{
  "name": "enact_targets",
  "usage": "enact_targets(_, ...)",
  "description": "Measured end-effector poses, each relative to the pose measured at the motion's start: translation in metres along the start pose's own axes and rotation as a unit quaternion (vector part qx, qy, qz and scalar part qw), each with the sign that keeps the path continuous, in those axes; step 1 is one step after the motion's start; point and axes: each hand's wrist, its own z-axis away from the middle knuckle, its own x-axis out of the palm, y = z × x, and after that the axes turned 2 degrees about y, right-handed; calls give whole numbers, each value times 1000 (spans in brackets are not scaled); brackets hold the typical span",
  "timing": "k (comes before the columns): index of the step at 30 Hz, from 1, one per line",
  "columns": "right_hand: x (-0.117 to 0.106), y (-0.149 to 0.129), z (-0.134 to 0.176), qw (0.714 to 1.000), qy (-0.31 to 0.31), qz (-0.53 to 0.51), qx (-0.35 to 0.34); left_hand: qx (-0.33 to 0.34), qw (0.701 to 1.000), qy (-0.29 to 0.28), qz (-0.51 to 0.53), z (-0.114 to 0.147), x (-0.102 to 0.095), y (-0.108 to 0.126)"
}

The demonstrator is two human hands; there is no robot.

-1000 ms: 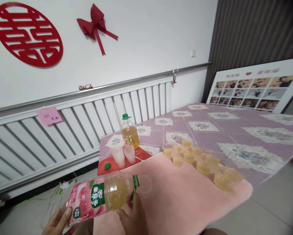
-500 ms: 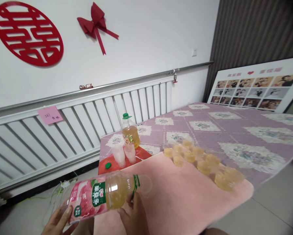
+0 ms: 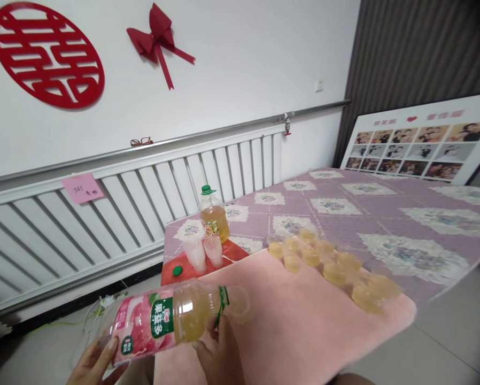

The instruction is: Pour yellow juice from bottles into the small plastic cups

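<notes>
My left hand point(image 3: 91, 363) grips the base of a pink-labelled juice bottle point(image 3: 163, 321), which lies nearly level with its open mouth pointing right. Yellow juice fills its neck end. A small clear plastic cup point(image 3: 238, 302) sits at the bottle's mouth, held by my right hand point(image 3: 216, 350) from below. Both are over the near left part of a pink towel point(image 3: 296, 326). The bottle's green cap point(image 3: 177, 270) lies on a red cloth behind.
Several cups filled with juice point(image 3: 332, 267) stand in a row across the towel. Two stacks of clear cups point(image 3: 203, 252) and a second juice bottle point(image 3: 213, 215) stand on the purple patterned cover point(image 3: 384, 214). A white radiator runs along the wall; a photo board point(image 3: 416, 141) leans at right.
The bottle and the cup stay at almost the same place; the view has shifted slightly. Nothing else has moved.
</notes>
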Motion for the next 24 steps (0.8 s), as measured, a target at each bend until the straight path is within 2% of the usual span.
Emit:
enact_targets(10, 5, 1, 1, 1000, 4, -22, 12, 1, 1000, -1, 1, -1, 0, 1)
enact_targets(18, 3, 1, 0, 998, -25, -18, 49, 2, 1000, 4, -4, 6, 5, 5)
enact_targets(24, 5, 2, 0, 999, -18, -11, 36, 2, 1000, 8, -2, 7, 5, 7)
